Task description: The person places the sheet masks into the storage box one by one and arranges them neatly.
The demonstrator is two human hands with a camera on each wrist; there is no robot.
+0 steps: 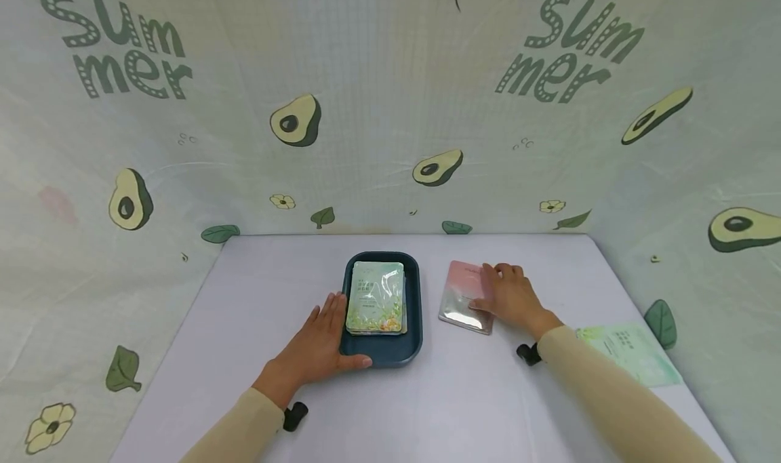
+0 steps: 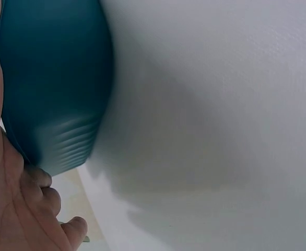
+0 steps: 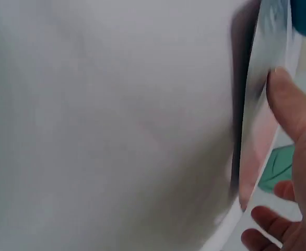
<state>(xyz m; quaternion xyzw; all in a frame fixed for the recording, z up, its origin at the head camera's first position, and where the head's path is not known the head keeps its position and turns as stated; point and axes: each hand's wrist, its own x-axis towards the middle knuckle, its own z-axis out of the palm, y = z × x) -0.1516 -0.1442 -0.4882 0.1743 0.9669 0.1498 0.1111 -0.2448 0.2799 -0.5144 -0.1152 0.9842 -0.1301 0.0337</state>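
My left hand (image 1: 317, 341) rests along the left side of a dark blue tray (image 1: 390, 356), its fingers straight and the thumb at the near rim. In the left wrist view, the palm lies against the tray's outer wall (image 2: 54, 73). Inside the tray is a small stack of flat packets, topped by a green floral sheet mask packet (image 1: 375, 297). To the tray's right, my right hand (image 1: 515, 297) holds a pink and silver sheet mask packet (image 1: 460, 293) by its right side. The right wrist view shows the thumb on that packet (image 3: 260, 130); part of the grip is hidden.
A pale green packet (image 1: 628, 354) lies at the table's right edge, partly behind my right sleeve. The white table (image 1: 293, 266) meets a printed cloth backdrop (image 1: 378, 110) at the back and sides.
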